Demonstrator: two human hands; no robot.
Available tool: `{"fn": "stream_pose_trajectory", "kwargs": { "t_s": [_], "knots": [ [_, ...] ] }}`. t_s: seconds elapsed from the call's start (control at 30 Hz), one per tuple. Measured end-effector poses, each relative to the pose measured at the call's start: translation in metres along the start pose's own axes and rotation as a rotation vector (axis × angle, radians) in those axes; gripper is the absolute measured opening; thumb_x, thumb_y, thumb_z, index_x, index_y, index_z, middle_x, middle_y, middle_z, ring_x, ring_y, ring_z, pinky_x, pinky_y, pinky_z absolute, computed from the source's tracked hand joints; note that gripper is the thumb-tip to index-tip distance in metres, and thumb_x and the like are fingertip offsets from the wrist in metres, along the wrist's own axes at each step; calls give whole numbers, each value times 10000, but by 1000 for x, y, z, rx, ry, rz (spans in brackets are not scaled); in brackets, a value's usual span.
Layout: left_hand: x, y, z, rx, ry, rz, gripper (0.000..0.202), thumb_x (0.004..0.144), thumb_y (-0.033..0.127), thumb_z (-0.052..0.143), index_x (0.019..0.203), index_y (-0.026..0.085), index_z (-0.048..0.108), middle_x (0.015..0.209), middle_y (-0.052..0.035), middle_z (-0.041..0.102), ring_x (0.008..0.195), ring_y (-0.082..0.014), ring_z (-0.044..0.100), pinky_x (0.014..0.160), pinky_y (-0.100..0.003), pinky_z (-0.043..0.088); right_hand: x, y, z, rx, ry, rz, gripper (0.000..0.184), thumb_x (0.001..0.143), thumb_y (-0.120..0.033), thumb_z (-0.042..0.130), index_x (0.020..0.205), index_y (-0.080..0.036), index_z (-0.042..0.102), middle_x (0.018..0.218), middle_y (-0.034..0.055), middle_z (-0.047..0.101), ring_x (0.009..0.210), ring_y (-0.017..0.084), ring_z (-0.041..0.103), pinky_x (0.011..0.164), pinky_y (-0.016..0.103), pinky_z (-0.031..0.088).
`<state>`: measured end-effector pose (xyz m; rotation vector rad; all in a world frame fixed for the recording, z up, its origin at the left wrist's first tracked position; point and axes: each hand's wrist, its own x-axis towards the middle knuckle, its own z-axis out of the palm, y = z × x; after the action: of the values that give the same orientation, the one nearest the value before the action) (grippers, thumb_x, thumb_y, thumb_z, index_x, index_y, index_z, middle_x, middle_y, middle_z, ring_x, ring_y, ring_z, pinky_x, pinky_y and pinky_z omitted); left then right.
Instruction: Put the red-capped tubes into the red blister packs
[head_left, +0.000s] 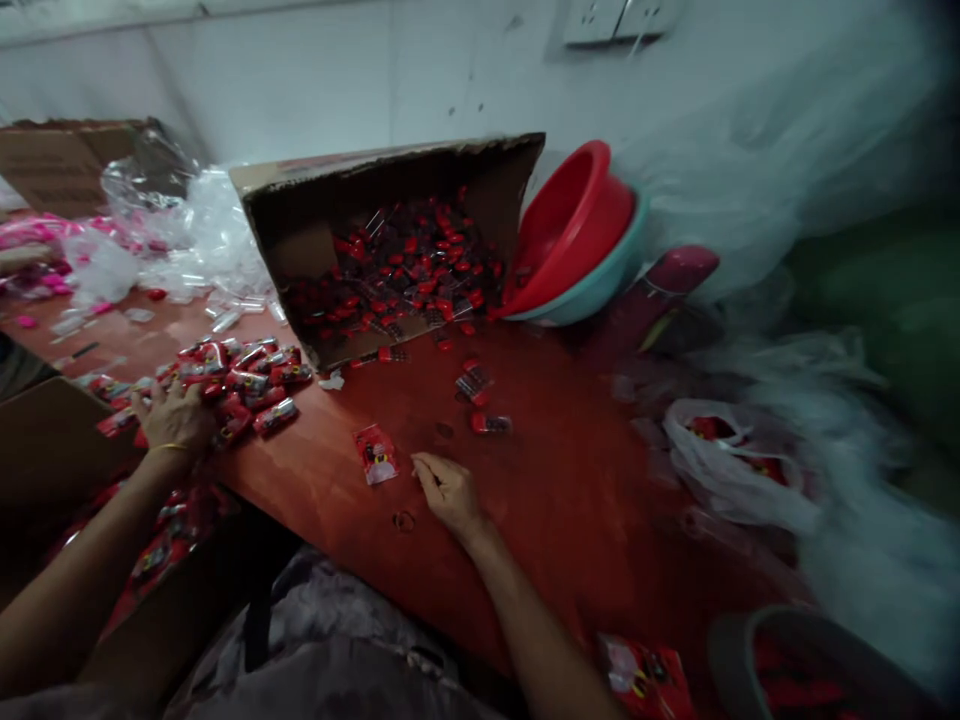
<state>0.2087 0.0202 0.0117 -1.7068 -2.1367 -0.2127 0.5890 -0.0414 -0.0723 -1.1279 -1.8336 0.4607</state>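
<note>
My left hand (174, 418) rests palm down on a heap of small red packets (238, 382) at the left of the red table (570, 480), fingers curled over some of them. My right hand (448, 491) lies on the table near its front edge, fingers loosely bent, with nothing visible in it. A single red packet (377, 454) lies flat just left of that hand's fingertips. Two more loose packets (480, 400) lie further back.
A tipped cardboard box (390, 245) spills several red pieces onto the table. Beside it lean a red bowl (571, 228) inside a teal one. Clear plastic bags (187, 230) lie at the back left, a white bag (731, 470) at the right, a round container (810, 665) at the lower right.
</note>
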Motion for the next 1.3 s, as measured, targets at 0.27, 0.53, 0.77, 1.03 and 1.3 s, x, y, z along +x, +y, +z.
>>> {"fn": "stream_pose_trajectory", "kwargs": {
  "t_s": [0.27, 0.53, 0.77, 1.03, 1.3],
  "knots": [
    [25, 142, -12, -363, -19, 573, 386, 867, 258, 318, 1150, 150, 558, 1248, -127, 565, 1215, -261, 444, 963, -393, 362, 3, 2, -4, 84, -2, 56, 240, 870, -218, 425, 884, -184, 662, 679, 23, 687, 613, 131, 641, 593, 233, 516],
    [49, 240, 43, -418, -219, 589, 502, 863, 316, 380, 1314, 97, 415, 1424, -169, 358, 1343, -288, 255, 1078, -455, 217, 4, 9, -6, 165, -24, 132, 222, 869, -235, 438, 924, -213, 651, 650, 1, 672, 556, 128, 627, 538, 222, 513],
    [20, 224, 39, -639, -366, 764, 547, 870, 398, 375, 1347, 131, 376, 1463, -148, 291, 1352, -261, 239, 1084, -424, 236, 4, 10, -4, 164, -7, 235, 230, 867, -285, 453, 913, -207, 665, 606, 1, 659, 492, 121, 603, 458, 203, 488],
    [29, 205, 49, -553, -222, 576, 452, 865, 300, 410, 1273, 114, 465, 1310, -147, 514, 1240, -247, 436, 1006, -407, 362, 75, -5, -6, -151, 3, 247, 270, 887, -350, 443, 920, -195, 661, 783, 52, 702, 707, 172, 658, 651, 274, 534],
    [37, 190, 59, -518, -16, 549, 383, 849, 254, 393, 1146, 119, 593, 1175, -173, 610, 1137, -308, 520, 913, -466, 403, 284, -3, 56, -685, -167, -25, 570, 813, -555, 477, 1192, -131, 514, 1210, 175, 560, 1124, 304, 498, 922, 463, 413]
  ]
}}
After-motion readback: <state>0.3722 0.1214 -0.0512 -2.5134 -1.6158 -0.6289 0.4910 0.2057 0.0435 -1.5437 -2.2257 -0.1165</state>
